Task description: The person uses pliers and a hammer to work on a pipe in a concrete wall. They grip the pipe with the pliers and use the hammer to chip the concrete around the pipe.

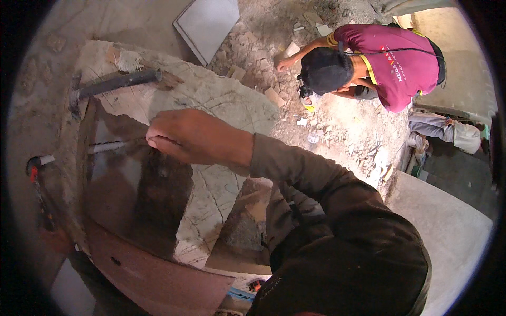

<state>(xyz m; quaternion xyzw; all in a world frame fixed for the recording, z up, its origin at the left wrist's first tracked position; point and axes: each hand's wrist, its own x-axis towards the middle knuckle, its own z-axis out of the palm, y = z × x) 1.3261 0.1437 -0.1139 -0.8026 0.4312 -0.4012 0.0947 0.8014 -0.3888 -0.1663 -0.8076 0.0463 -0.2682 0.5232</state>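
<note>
Our dark right sleeve (327,195) is closest. Right hand (184,134) sits off the white pipe's (108,147) right end, fingers (158,138) bunched; can't tell what they grip, if anything. Left hand (55,239) is nearer us than the pipe, by a red-and-black tool (37,187); grip unclear. Hammer (118,84) lies beyond the pipe, probably parked clear of our hands.

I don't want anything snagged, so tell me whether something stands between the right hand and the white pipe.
Nothing visible does: the nearer stretch of white pipe lies left of the right hand. The hammer is off that line, farther up the picture. Depth is hard to judge here.
</note>
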